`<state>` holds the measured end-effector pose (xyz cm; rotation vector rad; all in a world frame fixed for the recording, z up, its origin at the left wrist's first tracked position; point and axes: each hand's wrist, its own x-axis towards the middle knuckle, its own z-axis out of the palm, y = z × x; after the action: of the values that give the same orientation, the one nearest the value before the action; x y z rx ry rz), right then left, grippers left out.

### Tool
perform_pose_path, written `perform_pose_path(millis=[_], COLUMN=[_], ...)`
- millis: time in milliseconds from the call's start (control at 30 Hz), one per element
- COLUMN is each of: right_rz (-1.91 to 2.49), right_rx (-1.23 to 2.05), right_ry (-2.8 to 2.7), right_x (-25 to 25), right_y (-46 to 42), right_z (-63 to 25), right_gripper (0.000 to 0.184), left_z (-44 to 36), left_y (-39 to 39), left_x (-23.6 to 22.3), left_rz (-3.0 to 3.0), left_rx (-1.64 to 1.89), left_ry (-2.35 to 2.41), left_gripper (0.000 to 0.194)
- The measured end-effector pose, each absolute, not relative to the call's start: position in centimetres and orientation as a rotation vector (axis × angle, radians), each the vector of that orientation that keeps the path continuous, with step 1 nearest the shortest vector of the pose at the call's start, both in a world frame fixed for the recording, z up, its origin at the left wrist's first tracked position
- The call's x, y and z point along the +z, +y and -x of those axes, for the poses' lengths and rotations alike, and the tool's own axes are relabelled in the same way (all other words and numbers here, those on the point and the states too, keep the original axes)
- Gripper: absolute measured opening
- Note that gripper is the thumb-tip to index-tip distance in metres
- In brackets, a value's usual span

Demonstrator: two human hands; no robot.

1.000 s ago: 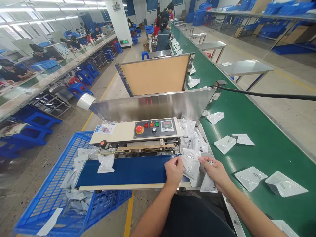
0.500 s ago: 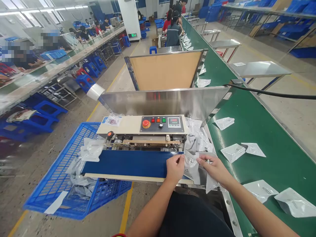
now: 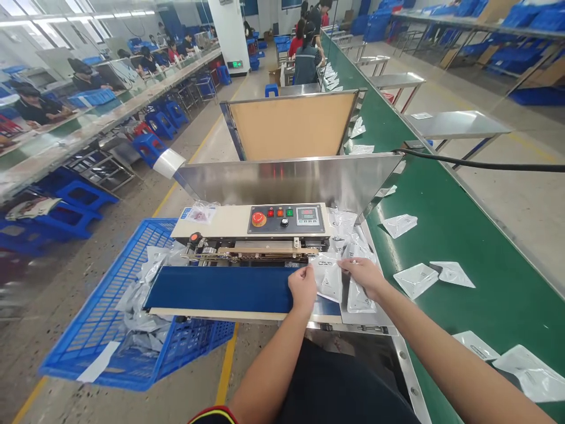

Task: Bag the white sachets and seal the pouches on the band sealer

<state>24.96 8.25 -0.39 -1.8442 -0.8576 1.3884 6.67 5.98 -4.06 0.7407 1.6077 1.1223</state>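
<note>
Both my hands hold one clear plastic pouch at the right end of the sealing machine's blue belt. My left hand pinches the pouch's left top corner, right by the sealing slot. My right hand pinches its right top edge. Another pouch lies under my right hand, and a heap of several pouches sits just behind on the steel tray.
The control panel with a red button faces me. A blue crate with sealed pouches sits at the belt's left end. The green conveyor at right carries loose pouches. A black cable crosses above. Other people work far off.
My hands have carried the pouch up and leftwards, from the tray edge to the mouth of the sealing slot. The earlier pouch on the belt has gone off its left end.
</note>
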Motion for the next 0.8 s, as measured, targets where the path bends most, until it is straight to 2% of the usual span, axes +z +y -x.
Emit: perform_pose_path(millis=[133,267,333,467,600,800], right_rz=[1.904,1.831,1.767,1.586,1.350,1.533], right_rx=[1.458,1.437,1.397,1.357,1.366,1.283], right_ry=[-0.909,-0.966,-0.981,-0.946,-0.680,-0.905], right_x=[0.4,1.4,2.0,3.1,2.7,0.2], right_y=[8.2,5.7,4.4,2.6,1.8,0.5], right_z=[-23.8,-23.8,-23.2,-20.6,-20.1,-23.1], right_gripper=[0.033,0.045,0.055,0.067,0.073,0.065], left_z=[-3.6,-0.8,-1.0,-4.1,-6.1,-6.1], left_y=[5.7,3.2,1.5,-0.7,-0.5,1.3], left_x=[-3.6,-1.3,-0.1,0.9,0.2,-0.6], left_rz=[-0.767,-0.907,-1.067,-1.287,-1.289,-1.207], left_rx=[1.221,1.518,1.416,0.988,1.084,1.074], left_ry=[1.678,1.758,1.656,1.240,1.320,1.313], left_gripper=[0.050,0.045,0.040,0.032,0.041,0.046])
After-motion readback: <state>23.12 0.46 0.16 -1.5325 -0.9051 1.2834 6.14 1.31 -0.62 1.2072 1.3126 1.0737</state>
